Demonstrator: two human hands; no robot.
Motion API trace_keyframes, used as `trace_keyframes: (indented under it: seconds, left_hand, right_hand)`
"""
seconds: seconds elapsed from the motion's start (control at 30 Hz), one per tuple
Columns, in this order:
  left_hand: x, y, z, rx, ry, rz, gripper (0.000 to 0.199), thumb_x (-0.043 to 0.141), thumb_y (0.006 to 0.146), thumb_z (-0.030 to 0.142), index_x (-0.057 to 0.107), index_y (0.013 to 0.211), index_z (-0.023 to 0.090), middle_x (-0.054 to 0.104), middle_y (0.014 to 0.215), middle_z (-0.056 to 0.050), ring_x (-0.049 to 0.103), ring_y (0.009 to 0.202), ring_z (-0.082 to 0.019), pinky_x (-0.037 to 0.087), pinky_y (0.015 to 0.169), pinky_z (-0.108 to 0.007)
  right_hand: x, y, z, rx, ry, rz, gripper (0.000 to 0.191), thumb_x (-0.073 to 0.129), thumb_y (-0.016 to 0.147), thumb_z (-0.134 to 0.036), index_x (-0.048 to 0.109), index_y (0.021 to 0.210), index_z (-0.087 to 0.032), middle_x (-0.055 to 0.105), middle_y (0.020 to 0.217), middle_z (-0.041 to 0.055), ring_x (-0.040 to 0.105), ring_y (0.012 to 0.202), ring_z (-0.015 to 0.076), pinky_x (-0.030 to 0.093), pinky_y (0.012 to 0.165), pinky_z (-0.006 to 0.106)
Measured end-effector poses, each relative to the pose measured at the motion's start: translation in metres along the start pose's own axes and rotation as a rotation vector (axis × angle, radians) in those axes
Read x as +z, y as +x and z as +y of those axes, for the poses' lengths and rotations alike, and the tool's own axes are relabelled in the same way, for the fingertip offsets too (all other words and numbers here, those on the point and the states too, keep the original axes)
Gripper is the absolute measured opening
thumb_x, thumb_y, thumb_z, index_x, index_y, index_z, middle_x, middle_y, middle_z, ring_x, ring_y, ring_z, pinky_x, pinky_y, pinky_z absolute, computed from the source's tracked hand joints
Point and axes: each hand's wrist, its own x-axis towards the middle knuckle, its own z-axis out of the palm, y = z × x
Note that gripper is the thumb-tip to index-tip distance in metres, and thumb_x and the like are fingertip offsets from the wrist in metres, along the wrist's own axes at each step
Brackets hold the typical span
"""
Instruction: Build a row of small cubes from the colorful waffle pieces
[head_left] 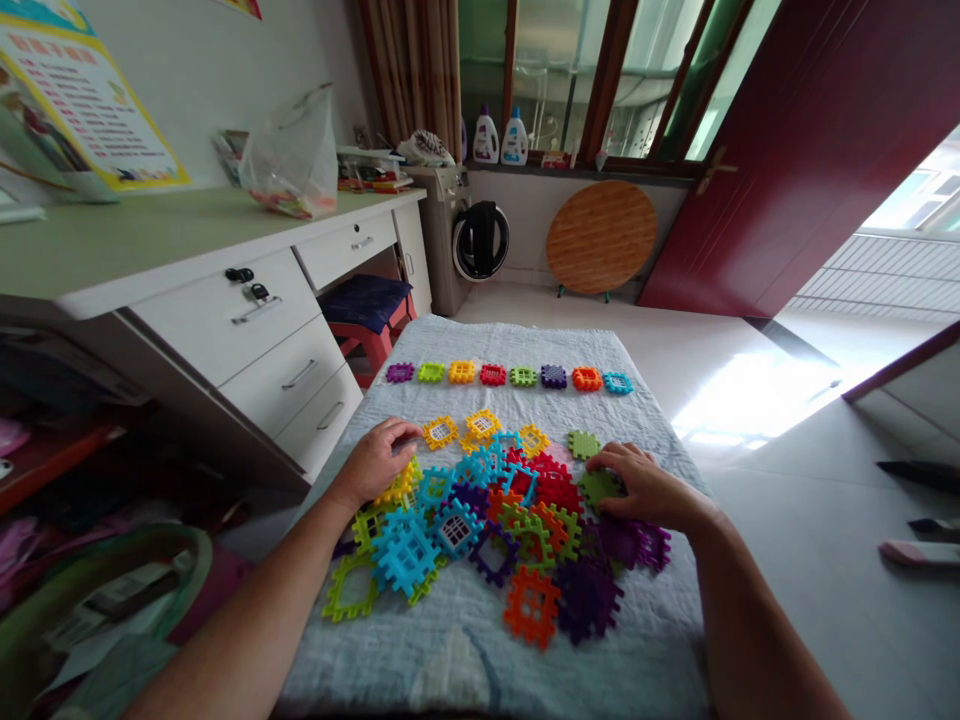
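A heap of colourful plastic building tiles with notched edges [457,525] lies on the cloth-covered table. My left hand [381,458] is at the heap's left edge beside yellow tiles [401,485]. Its fingers are bent, with a gap between them and the thumb, and I see nothing held. On the right, my right hand [639,485] has its fingers and thumb on a green tile [598,490], partly covering it. Another green tile [583,445] lies just beyond. Purple tiles [626,543] are below the right hand. Loose yellow tiles [440,432] lie at the heap's far side.
Across the table's far part runs a row of several single tiles, with a red one [493,374] near its middle. A white desk with drawers [232,310] stands left, a stool [367,305] beside it. Behind are a washing machine [442,240] and a round wooden board [600,237].
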Motion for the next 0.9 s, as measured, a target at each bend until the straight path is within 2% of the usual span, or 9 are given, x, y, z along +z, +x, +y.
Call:
trace_keyframes:
  seconds: [0.1, 0.23, 0.37, 0.5, 0.57, 0.73, 0.9]
  left_hand:
    - [-0.001, 0.0, 0.001, 0.003, 0.007, -0.006, 0.02, 0.05, 0.078, 0.024, 0.064, 0.092, 0.019, 0.062, 0.096, -0.004, 0.059, 0.093, -0.02, 0.047, 0.088, -0.031]
    - [-0.001, 0.001, 0.002, 0.006, 0.018, -0.01, 0.02, 0.051, 0.077, 0.025, 0.064, 0.092, 0.019, 0.062, 0.096, -0.004, 0.059, 0.092, -0.02, 0.047, 0.088, -0.032]
    - [-0.001, 0.002, 0.001, 0.01, 0.019, -0.019, 0.021, 0.05, 0.078, 0.025, 0.064, 0.092, 0.019, 0.062, 0.096, -0.004, 0.059, 0.092, -0.021, 0.047, 0.089, -0.033]
    - [-0.001, 0.001, 0.0, 0.015, 0.015, -0.033, 0.021, 0.05, 0.078, 0.025, 0.064, 0.093, 0.018, 0.062, 0.097, -0.005, 0.058, 0.094, -0.02, 0.046, 0.09, -0.033]
    - [-0.001, 0.001, -0.001, 0.016, 0.017, -0.034, 0.021, 0.05, 0.078, 0.025, 0.063, 0.093, 0.018, 0.062, 0.097, -0.005, 0.058, 0.094, -0.02, 0.045, 0.09, -0.033]
    - [-0.001, 0.001, 0.001, 0.012, 0.012, -0.036, 0.021, 0.05, 0.078, 0.025, 0.063, 0.093, 0.018, 0.062, 0.097, -0.005, 0.058, 0.094, -0.02, 0.045, 0.09, -0.033]
    - [-0.002, 0.001, 0.001, 0.014, 0.009, -0.046, 0.021, 0.051, 0.078, 0.026, 0.063, 0.093, 0.018, 0.061, 0.097, -0.005, 0.058, 0.094, -0.02, 0.045, 0.09, -0.034]
  right_hand:
    - [0.001, 0.003, 0.0, 0.009, -0.001, 0.033, 0.038, 0.065, 0.068, -0.033, 0.062, 0.105, -0.025, 0.06, 0.107, 0.0074, 0.049, 0.104, 0.0286, 0.036, 0.093, 0.045]
    - [0.001, 0.007, 0.001, 0.013, 0.077, 0.139, 0.023, 0.058, 0.075, -0.029, 0.063, 0.096, -0.023, 0.064, 0.096, 0.0054, 0.056, 0.094, 0.0243, 0.041, 0.085, 0.039]
    - [0.005, 0.012, 0.01, 0.094, 0.222, 0.314, 0.021, 0.052, 0.08, -0.032, 0.06, 0.098, -0.023, 0.066, 0.085, 0.0027, 0.06, 0.076, 0.0192, 0.045, 0.072, 0.033]
    - [0.012, 0.02, 0.023, 0.198, 0.382, 0.54, 0.025, 0.052, 0.081, -0.036, 0.058, 0.1, -0.022, 0.066, 0.08, 0.0026, 0.061, 0.073, 0.0183, 0.046, 0.067, 0.031]
    - [0.016, 0.027, 0.029, 0.223, 0.442, 0.605, 0.024, 0.053, 0.08, -0.037, 0.057, 0.098, -0.021, 0.066, 0.08, 0.0029, 0.062, 0.072, 0.018, 0.046, 0.066, 0.031]
    - [0.022, 0.042, 0.032, 0.203, 0.425, 0.561, 0.021, 0.052, 0.08, -0.036, 0.058, 0.095, -0.021, 0.067, 0.079, 0.002, 0.061, 0.071, 0.0175, 0.045, 0.068, 0.031]
    - [0.021, 0.046, 0.023, 0.171, 0.165, 0.566, 0.015, 0.053, 0.079, -0.032, 0.06, 0.089, -0.022, 0.067, 0.085, 0.0041, 0.06, 0.085, 0.0218, 0.042, 0.079, 0.037]
